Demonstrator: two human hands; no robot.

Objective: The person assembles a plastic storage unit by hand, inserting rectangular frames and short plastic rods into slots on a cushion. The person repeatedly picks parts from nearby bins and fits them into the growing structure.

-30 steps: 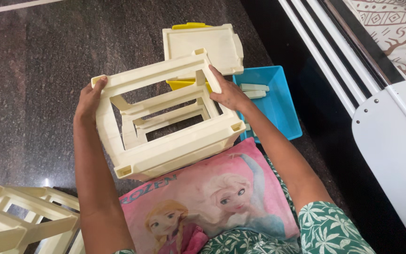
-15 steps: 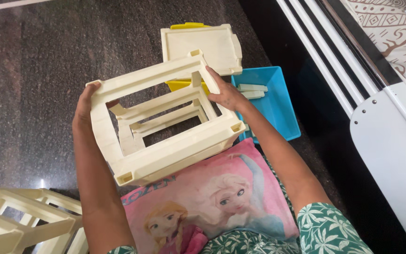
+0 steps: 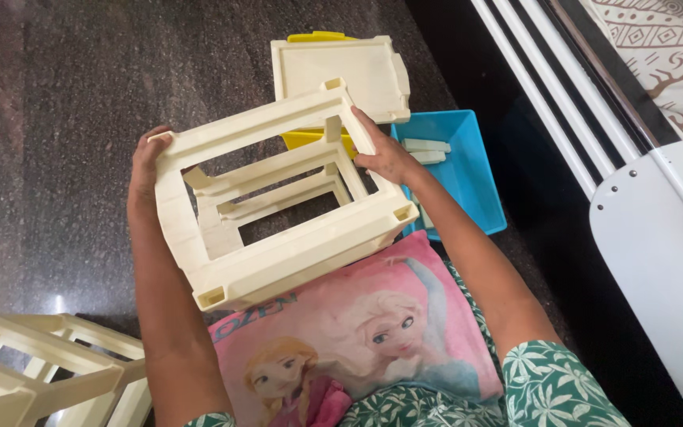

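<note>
2 hands (image 3: pixel 145 170), dark speckled stone floor (image 3: pixel 57 119)

The frame (image 3: pixel 278 198) sits between both hands, above the cushion (image 3: pixel 357 324) (bin (image 3: pixel 468 182) right).

A home interior, seemingly a bedroom or living room: a person sits on a polished dark granite floor (image 3: pixel 81 119) with a pink cartoon-print cushion (image 3: pixel 357 324) on the lap, beside a bed or sofa covered in patterned fabric (image 3: pixel 666 47). Cream plastic shelf frames (image 3: pixel 270 198) and a blue plastic bin (image 3: pixel 468 182) lie about, household storage pieces.
</note>
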